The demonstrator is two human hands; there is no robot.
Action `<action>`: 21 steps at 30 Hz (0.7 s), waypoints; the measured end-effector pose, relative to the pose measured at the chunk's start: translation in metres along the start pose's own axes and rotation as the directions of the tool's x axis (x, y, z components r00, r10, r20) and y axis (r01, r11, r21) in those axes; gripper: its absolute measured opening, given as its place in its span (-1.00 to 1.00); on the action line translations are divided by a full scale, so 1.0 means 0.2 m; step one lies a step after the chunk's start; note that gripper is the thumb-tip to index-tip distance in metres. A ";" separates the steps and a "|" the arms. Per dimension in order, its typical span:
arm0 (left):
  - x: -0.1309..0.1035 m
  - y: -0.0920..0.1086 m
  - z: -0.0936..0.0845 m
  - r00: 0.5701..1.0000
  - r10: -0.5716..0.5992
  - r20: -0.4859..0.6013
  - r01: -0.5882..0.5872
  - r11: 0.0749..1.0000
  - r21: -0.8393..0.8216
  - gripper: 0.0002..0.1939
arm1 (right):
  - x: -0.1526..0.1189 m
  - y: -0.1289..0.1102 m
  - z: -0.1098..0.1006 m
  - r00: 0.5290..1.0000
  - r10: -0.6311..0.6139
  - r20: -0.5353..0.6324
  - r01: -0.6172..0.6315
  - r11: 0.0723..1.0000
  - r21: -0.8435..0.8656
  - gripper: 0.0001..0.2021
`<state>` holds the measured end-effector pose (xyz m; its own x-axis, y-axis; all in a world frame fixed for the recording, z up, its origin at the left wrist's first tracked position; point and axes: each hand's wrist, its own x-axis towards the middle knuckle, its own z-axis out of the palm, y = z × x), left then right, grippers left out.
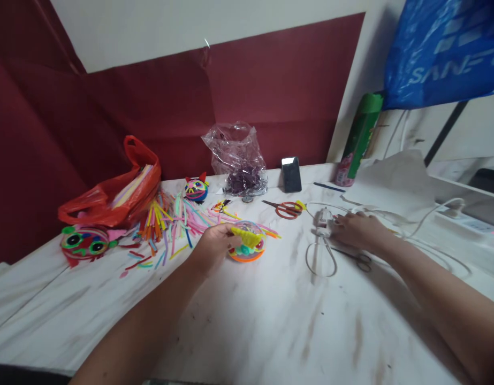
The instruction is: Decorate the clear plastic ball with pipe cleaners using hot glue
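Observation:
My left hand [217, 240] pinches a yellow fuzzy piece [247, 236] between thumb and fingers. The piece is in front of a round, many-coloured craft ball [247, 255] with an orange lower rim, partly covering it. At the right, my right hand [357, 231] is palm down with bent fingers around the rear of a white glue gun [323, 218]; the grip itself is mostly hidden. Beside that hand lie dark-handled scissors [362, 262] and a loop of white cable [308, 262]. Orange-handled scissors [289, 209] rest between and beyond the two hands.
Loose pipe cleaners [176, 219] spread left of my left hand, near a red plastic bag [110, 198]. Two finished-looking face balls, one large [84, 245] and one small [196, 188], sit there. Behind stand a clear bag [241, 160], a phone [291, 175] and a green can [359, 140].

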<state>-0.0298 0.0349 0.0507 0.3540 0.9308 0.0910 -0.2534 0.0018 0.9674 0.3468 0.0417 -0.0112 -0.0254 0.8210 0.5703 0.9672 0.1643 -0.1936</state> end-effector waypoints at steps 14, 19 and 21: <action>-0.07 -0.02 0.06 0.894 0.042 0.445 -0.085 0.994 0.076 -0.75 | -0.01 -0.98 -0.16 0.697 -0.481 0.533 -0.377 0.387 0.842 -0.84; -0.04 -0.04 0.02 0.853 0.007 0.521 -0.073 0.992 0.107 -0.79 | 0.02 -0.97 -0.16 0.726 -0.471 0.500 -0.291 0.449 0.845 -0.90; -0.02 -0.05 -0.01 0.823 0.047 0.566 -0.117 0.989 0.088 -0.80 | 0.03 -0.97 -0.17 0.764 -0.459 0.453 -0.216 0.480 0.850 -0.84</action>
<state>-0.0310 0.0323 0.0401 0.7893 0.5589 0.2542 -0.2129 -0.1392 0.9671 0.1686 -0.0048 0.0566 -0.5782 0.7996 0.1625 0.2547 0.3661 -0.8951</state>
